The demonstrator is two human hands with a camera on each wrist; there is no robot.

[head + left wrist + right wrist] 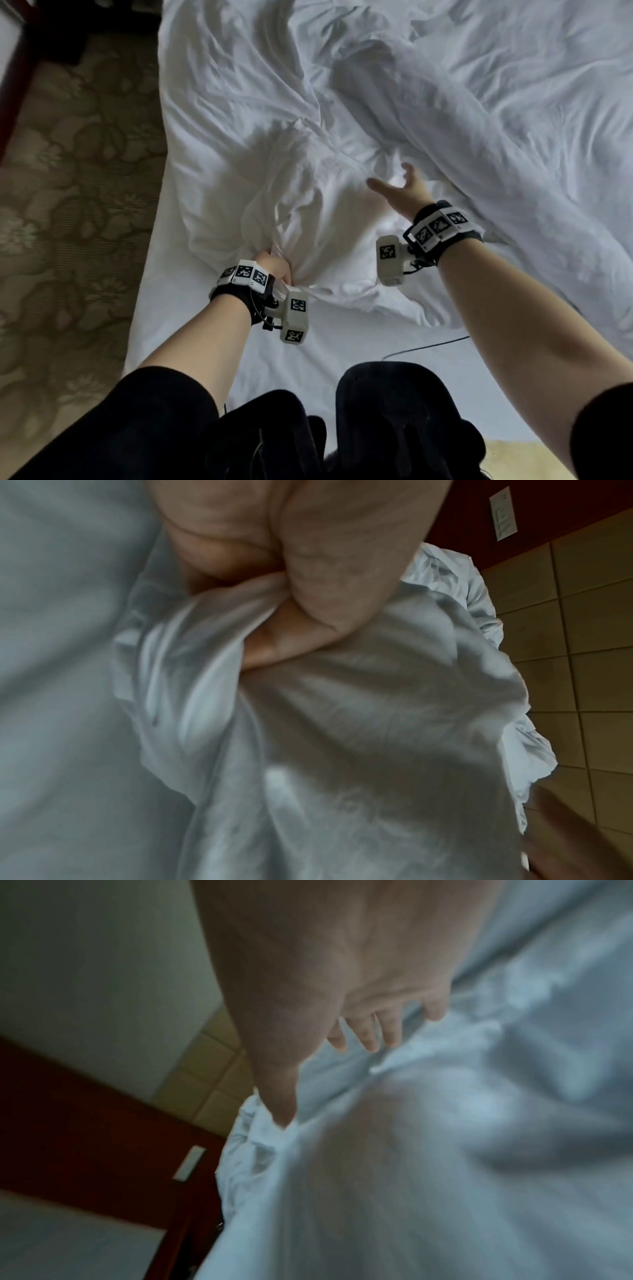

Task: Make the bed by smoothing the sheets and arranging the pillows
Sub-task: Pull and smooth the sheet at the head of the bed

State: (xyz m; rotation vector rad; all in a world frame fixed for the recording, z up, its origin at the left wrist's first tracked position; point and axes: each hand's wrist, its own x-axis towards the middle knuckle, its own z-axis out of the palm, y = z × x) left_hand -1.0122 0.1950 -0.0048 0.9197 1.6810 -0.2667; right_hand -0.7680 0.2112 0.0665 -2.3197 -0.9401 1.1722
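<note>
A crumpled white duvet [394, 102] covers most of the bed, lying over a flat white bottom sheet [191, 308]. My left hand [275, 269] grips a bunched corner of the duvet [359, 723] near the bed's left side; its fingers [284, 645] curl tightly round the cloth. To the right, my right hand [399, 186] hovers open above the duvet folds [445, 1123]. Its fingers [369, 1039] are spread and hold nothing. No pillow is in view.
Patterned beige carpet [75, 205] runs along the bed's left side. A dark wooden furniture piece [20, 68] stands at the top left. A thin black cable [428, 346] lies on the sheet near my body. A padded tan headboard wall [565, 615] shows in the left wrist view.
</note>
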